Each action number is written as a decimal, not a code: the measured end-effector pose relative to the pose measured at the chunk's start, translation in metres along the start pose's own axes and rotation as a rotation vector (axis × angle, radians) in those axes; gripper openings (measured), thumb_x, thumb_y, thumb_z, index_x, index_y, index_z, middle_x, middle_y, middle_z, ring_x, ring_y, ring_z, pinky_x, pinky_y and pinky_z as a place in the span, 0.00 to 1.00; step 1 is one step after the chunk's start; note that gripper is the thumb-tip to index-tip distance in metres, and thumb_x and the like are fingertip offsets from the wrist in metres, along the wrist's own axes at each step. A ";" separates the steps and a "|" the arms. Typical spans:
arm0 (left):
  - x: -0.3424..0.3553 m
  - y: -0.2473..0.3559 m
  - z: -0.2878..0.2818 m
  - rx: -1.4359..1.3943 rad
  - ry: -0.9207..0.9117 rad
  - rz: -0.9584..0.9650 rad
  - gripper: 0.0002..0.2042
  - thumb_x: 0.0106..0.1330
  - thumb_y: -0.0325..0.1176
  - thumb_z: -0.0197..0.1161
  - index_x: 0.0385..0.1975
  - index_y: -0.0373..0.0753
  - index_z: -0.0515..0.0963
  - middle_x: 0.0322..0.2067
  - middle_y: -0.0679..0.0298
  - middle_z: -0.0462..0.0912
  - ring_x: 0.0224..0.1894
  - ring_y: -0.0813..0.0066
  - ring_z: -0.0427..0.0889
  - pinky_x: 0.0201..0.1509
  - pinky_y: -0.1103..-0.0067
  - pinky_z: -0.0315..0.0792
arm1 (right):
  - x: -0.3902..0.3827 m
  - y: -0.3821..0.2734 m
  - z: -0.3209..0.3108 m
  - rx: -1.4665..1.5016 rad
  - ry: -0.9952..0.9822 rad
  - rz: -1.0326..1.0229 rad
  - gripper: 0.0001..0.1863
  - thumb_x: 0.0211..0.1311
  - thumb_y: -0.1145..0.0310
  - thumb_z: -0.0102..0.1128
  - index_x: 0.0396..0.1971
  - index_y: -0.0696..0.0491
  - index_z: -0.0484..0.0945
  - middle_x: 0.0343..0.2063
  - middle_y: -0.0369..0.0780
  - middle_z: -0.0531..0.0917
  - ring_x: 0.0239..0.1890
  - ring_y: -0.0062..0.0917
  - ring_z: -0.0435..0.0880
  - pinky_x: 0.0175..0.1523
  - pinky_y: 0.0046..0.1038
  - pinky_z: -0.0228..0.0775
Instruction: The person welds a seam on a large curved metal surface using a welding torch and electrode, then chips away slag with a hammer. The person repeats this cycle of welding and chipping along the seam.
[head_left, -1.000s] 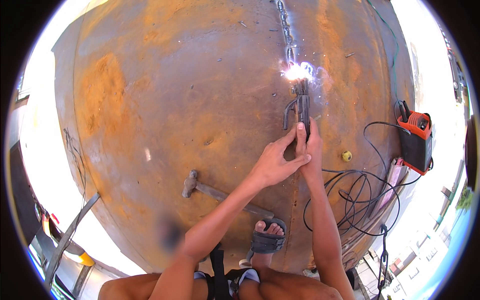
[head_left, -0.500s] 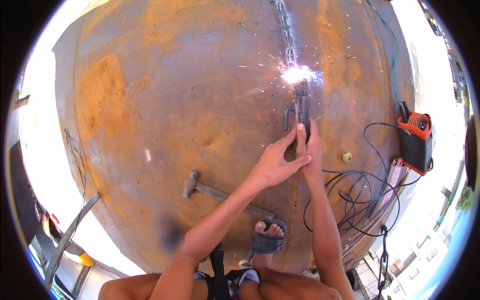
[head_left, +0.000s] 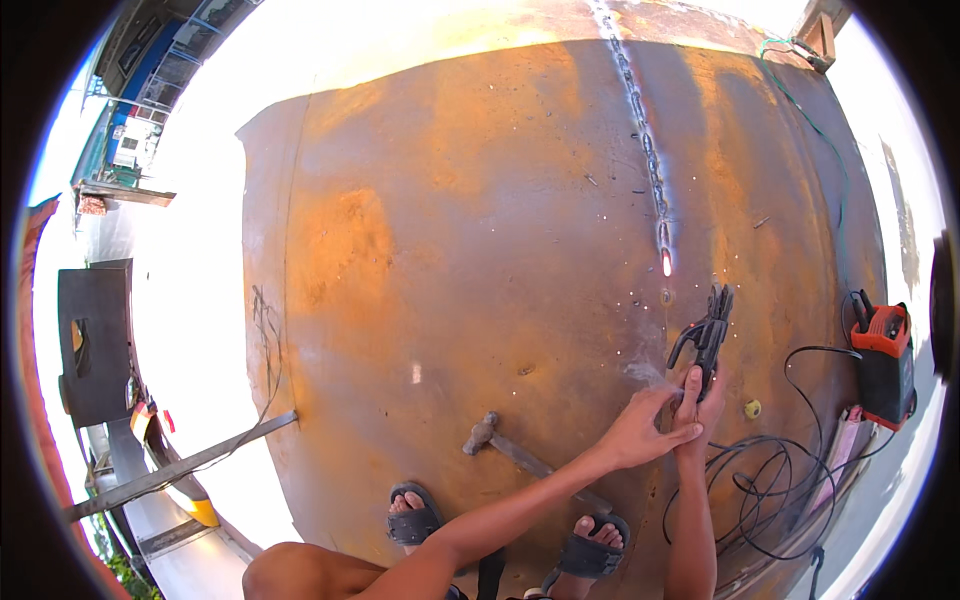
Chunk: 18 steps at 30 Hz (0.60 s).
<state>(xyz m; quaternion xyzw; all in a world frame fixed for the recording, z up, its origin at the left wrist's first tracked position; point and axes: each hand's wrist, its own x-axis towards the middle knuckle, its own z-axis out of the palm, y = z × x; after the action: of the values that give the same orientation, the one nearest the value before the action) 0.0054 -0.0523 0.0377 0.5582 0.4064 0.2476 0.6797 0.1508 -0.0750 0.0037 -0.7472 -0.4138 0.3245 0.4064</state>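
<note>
My right hand (head_left: 708,402) is wrapped round the handle of a black electrode holder (head_left: 711,335), its jaws pointing away from me. My left hand (head_left: 645,432) is closed in against it, fingertips by the handle and thumb across the base of my right hand. No electrode can be made out in the jaws. A weld bead (head_left: 648,150) runs along a seam in the rusty steel plate (head_left: 450,250), and its near end glows beyond and left of the holder. Thin smoke (head_left: 648,373) drifts beside my hands.
A hammer (head_left: 515,455) lies left of my forearms, near my sandalled feet (head_left: 595,550). To the right are a coiled black cable (head_left: 770,490), a small yellow ball (head_left: 752,409) and an orange-black welding machine (head_left: 884,365). A metal bar (head_left: 190,465) juts over the plate's left edge.
The bright arc and spray of sparks have gone out. Both hands have drawn the holder back from the seam, toward me and to the right. The view has shifted, showing more of the far bead.
</note>
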 end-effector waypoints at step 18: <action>-0.093 0.011 0.017 -0.435 0.521 -0.263 0.18 0.81 0.41 0.68 0.54 0.28 0.83 0.42 0.63 0.89 0.44 0.80 0.84 0.52 0.79 0.79 | -0.114 -0.096 -0.049 -0.115 -0.582 -0.095 0.27 0.74 0.68 0.63 0.70 0.56 0.70 0.57 0.55 0.82 0.57 0.53 0.84 0.56 0.45 0.78</action>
<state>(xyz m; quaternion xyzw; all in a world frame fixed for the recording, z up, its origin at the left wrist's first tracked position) -0.0296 -0.1324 0.0751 0.2617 0.5721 0.3727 0.6821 0.1056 -0.1607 0.1274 -0.6244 -0.5650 0.4816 0.2428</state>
